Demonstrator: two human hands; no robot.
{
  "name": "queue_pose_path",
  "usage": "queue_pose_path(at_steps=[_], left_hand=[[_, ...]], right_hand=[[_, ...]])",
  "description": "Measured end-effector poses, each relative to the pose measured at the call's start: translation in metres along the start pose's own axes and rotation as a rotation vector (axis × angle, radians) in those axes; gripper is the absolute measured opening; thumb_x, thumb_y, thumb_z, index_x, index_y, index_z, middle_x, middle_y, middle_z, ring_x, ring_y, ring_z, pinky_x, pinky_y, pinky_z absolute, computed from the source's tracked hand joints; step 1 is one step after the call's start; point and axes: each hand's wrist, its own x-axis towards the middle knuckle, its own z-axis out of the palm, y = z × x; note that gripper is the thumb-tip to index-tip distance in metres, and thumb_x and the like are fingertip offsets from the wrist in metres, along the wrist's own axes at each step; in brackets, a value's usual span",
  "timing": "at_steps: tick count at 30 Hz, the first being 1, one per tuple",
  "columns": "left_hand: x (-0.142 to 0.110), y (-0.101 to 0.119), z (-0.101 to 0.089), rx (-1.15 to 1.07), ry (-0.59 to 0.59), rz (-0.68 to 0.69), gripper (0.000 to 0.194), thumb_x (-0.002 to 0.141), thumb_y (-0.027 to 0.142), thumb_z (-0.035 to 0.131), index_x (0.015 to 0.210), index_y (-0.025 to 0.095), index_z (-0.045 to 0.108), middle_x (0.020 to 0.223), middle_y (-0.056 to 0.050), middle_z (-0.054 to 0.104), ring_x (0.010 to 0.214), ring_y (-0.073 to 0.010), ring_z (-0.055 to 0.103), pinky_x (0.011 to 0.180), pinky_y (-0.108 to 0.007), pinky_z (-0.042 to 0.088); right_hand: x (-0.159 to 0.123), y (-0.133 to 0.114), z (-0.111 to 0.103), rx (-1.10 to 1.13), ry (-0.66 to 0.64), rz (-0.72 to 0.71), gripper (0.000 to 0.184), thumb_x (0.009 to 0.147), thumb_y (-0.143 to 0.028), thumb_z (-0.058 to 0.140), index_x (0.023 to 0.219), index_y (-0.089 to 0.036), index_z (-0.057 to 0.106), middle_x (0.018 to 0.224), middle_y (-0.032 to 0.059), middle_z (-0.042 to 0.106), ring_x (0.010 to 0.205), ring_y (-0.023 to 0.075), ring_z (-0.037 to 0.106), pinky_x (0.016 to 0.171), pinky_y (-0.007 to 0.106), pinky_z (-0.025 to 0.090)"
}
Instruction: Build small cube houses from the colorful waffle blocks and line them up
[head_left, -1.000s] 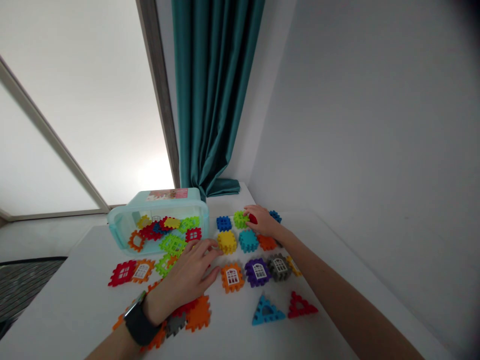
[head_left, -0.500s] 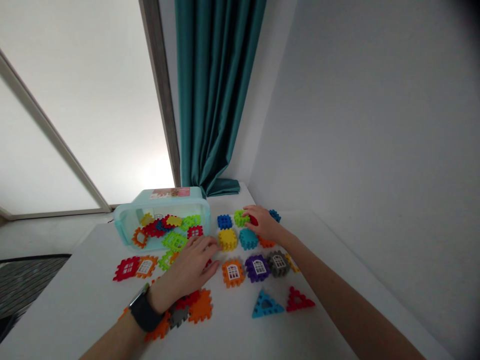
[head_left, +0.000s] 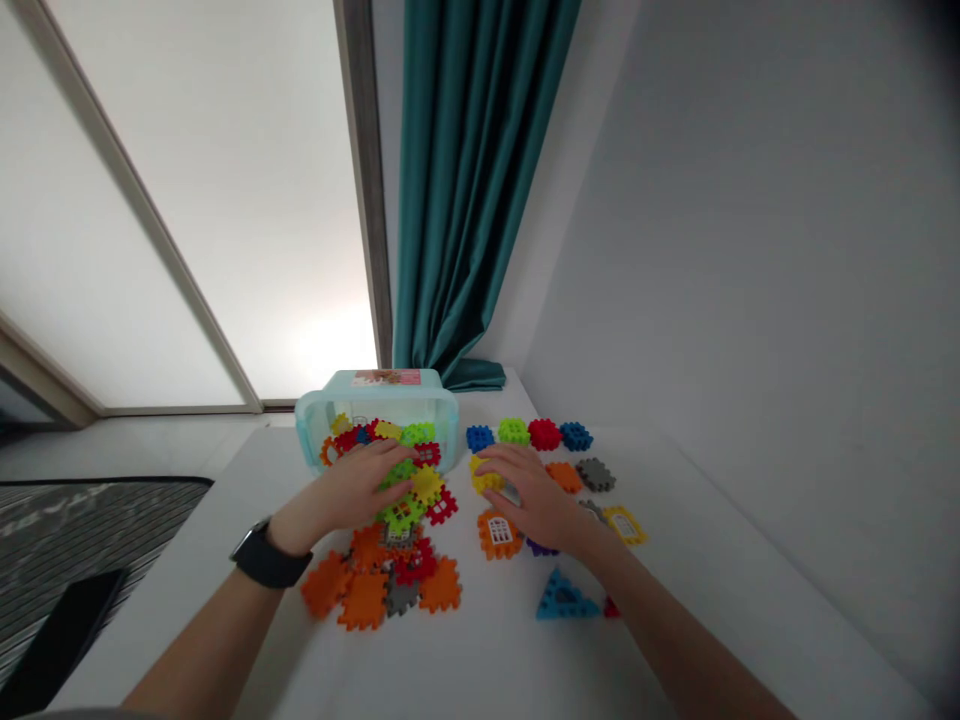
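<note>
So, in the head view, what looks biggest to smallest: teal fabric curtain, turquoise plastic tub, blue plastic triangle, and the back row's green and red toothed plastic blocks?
1. Teal curtain, cut by the frame
2. Turquoise tub
3. Blue triangle, though nearer the camera
4. Green block and red block: too alike to rank

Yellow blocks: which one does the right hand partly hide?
The yellow block between the blue block and orange window block; other yellow pieces lie clear of the right hand.

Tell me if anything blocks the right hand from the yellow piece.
Nothing visible does. The right hand has its fingers over the yellow piece, though whether they touch it is unclear. The orange window piece lies on the near side, not between them.
</note>
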Motion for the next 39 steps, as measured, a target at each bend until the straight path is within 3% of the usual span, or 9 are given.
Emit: queue_pose_path(at_steps=[6,10,13,23,33,39], left_hand=[[-0.022,-0.034,-0.004,0.018,-0.043,-0.1,0.041,0.096,0.03,0.053,0.136,0.02,0.053,0.129,-0.012,0.067,0.111,-0.0252,0.067,0.097,-0.039,0.052],[-0.019,-0.039,0.006,0.063,0.034,-0.054,0.038,0.091,0.017,0.054,0.129,0.021,0.056,0.13,-0.011,0.065,0.12,-0.0244,0.061,0.106,-0.042,0.046],[-0.012,-0.038,0.018,0.104,0.005,-0.056,0.042,0.083,0.008,0.058,0.122,0.022,0.059,0.129,-0.009,0.065,0.12,-0.026,0.059,0.109,-0.049,0.044],[-0.009,-0.047,0.04,0.067,-0.041,-0.076,0.039,0.083,0.011,0.062,0.12,0.022,0.059,0.13,-0.009,0.064,0.121,-0.0272,0.057,0.104,-0.047,0.046],[-0.009,-0.048,0.036,0.1,-0.069,-0.093,0.032,0.084,0.02,0.071,0.115,0.024,0.063,0.119,-0.008,0.064,0.108,-0.0273,0.059,0.095,-0.044,0.05],[-0.009,-0.051,0.031,0.029,-0.028,-0.111,0.039,0.08,0.021,0.077,0.116,0.024,0.062,0.12,-0.009,0.06,0.111,-0.0291,0.058,0.096,-0.047,0.05]], right_hand=[[0.015,-0.03,0.013,0.041,-0.07,-0.061,0.024,0.094,-0.021,0.057,0.117,-0.025,0.064,0.126,0.0086,0.067,0.122,0.0275,0.057,0.109,0.049,0.043],[0.021,-0.04,0.018,0.06,-0.063,-0.078,0.025,0.093,-0.018,0.057,0.116,-0.026,0.064,0.121,0.008,0.068,0.118,0.0271,0.059,0.108,0.048,0.044],[0.019,-0.041,0.02,0.067,-0.058,-0.086,0.024,0.093,-0.018,0.058,0.114,-0.026,0.064,0.119,0.0076,0.069,0.116,0.027,0.06,0.107,0.048,0.045],[0.011,-0.037,0.016,0.079,-0.08,-0.058,0.02,0.097,-0.023,0.057,0.115,-0.025,0.063,0.121,0.0076,0.068,0.118,0.0279,0.058,0.107,0.049,0.044],[0.01,-0.039,0.012,0.082,-0.079,-0.047,0.019,0.097,-0.025,0.056,0.115,-0.025,0.064,0.118,0.0075,0.069,0.116,0.0275,0.058,0.107,0.048,0.043],[0.011,-0.037,0.011,0.066,-0.094,-0.05,0.02,0.098,-0.023,0.055,0.116,-0.023,0.063,0.119,0.0085,0.068,0.116,0.0272,0.058,0.108,0.049,0.042]])
